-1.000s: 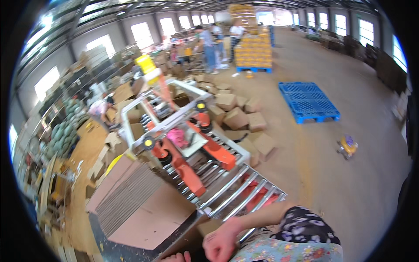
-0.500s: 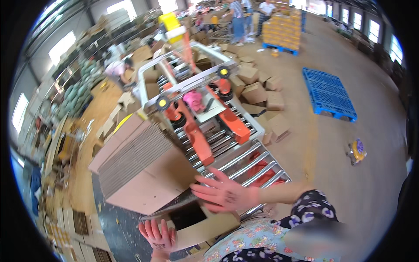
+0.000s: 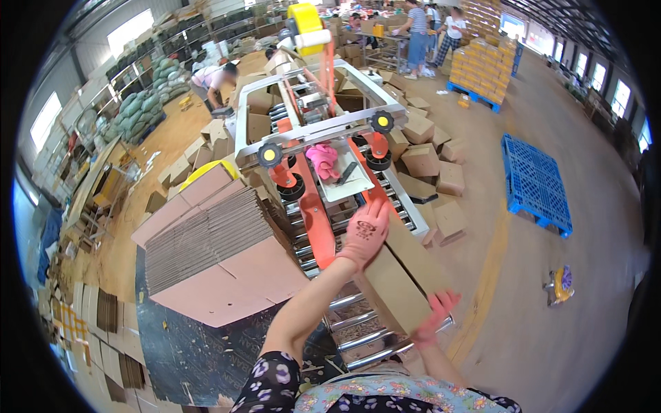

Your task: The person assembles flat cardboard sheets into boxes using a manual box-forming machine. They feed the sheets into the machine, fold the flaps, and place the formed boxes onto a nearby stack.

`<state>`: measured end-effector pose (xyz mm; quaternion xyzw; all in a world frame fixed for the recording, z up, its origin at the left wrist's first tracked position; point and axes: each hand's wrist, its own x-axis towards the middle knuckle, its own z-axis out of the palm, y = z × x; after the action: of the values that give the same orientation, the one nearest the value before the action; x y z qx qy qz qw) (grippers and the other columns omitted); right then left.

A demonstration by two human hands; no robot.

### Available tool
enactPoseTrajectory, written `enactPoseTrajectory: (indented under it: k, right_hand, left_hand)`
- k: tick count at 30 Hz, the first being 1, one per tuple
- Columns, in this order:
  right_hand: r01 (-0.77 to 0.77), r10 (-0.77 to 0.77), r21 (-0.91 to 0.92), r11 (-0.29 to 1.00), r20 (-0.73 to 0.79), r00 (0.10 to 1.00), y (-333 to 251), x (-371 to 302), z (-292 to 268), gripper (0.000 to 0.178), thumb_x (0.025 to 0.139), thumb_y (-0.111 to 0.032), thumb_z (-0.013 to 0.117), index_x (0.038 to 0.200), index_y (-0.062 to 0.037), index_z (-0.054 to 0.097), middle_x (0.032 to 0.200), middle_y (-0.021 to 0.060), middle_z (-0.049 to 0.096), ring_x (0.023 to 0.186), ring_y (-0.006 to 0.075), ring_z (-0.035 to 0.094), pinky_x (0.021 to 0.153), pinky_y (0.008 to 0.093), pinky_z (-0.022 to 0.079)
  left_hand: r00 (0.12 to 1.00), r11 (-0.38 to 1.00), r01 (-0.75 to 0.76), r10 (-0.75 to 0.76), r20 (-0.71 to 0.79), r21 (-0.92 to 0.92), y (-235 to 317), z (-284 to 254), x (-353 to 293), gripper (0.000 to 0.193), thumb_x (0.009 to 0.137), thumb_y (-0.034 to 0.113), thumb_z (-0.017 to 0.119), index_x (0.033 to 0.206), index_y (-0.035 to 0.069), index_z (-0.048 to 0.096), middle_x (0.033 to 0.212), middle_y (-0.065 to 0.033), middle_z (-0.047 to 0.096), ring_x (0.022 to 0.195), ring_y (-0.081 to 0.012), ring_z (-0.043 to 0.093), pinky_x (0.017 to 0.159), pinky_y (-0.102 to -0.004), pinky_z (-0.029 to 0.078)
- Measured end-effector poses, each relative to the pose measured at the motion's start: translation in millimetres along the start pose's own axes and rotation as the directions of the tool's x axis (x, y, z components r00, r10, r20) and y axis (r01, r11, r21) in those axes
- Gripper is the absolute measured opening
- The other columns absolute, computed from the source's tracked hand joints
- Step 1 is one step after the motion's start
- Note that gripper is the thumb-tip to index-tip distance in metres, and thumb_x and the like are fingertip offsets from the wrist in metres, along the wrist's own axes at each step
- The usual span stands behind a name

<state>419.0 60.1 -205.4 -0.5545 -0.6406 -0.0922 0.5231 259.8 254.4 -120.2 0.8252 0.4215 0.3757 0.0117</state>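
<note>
Our bare left forearm [image 3: 303, 313] stretches up and forward, its pink-gloved left hand [image 3: 366, 233] showing its back with fingers [image 3: 377, 208] extended, while our right hand [image 3: 435, 318], lower and further right, tilts upward with fingers slightly apart.

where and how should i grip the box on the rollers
The box is probably best held by its two long sides, coming in from left and right and squeezing inward. It lies lengthwise along the rollers, which obstruct its underside, and a dark gap between its top flaps makes them look a poor hold.
</note>
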Motion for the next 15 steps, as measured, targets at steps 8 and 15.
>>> enactPoseTrajectory:
  k: [8,15]
  right_hand:
    - [0.055,-0.043,0.199,0.978,-0.062,0.997,-57,83,160,0.035,0.09,-0.023,0.059,0.12,-0.0051,0.057,0.131,0.0152,0.053,0.128,0.0336,0.044,0.112,0.0555,0.019]
    - [0.721,-0.725,0.182,0.669,0.376,0.577,-256,113,222,0.061,0.087,-0.045,0.057,0.139,-0.0138,0.048,0.136,0.009,0.053,0.133,0.0281,0.042,0.112,0.0555,0.02]
  left_hand:
    - [0.963,0.993,0.113,-0.116,0.243,0.025,-25,-117,-142,0.028,0.086,0.02,0.061,0.109,0.003,0.061,0.109,-0.0181,0.062,0.102,-0.035,0.06,0.09,-0.0462,0.048]
    - [0.913,0.634,0.409,-0.298,-0.28,0.656,-68,-269,-235,0.032,0.09,0.021,0.059,0.117,0.003,0.059,0.119,-0.019,0.058,0.112,-0.038,0.054,0.096,-0.0452,0.043]
